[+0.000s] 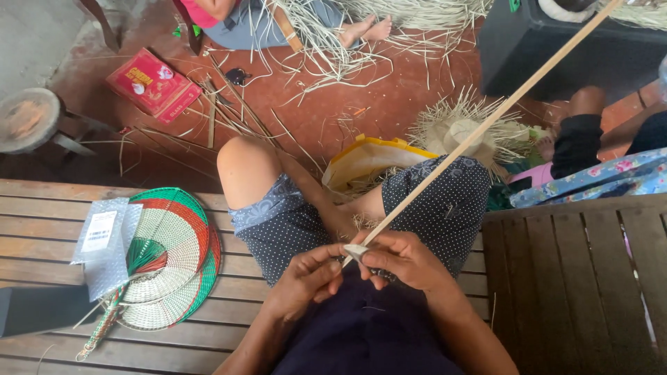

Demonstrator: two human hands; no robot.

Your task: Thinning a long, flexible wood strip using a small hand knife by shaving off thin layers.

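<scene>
In both hands' fingers [347, 258], cane strip [479, 128]

A single head-worn camera looks steeply down from close above the person's lap. The slatted wooden bench [42, 229] flanks the fingers [326, 260]; red floor [389, 104] lies beyond them.

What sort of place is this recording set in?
Probably a home porch or yard used as a weaving workshop. Loose straw strips litter the red floor, finished woven fans lie on a wooden slat bench, and both hands work a long cane strip.
</scene>
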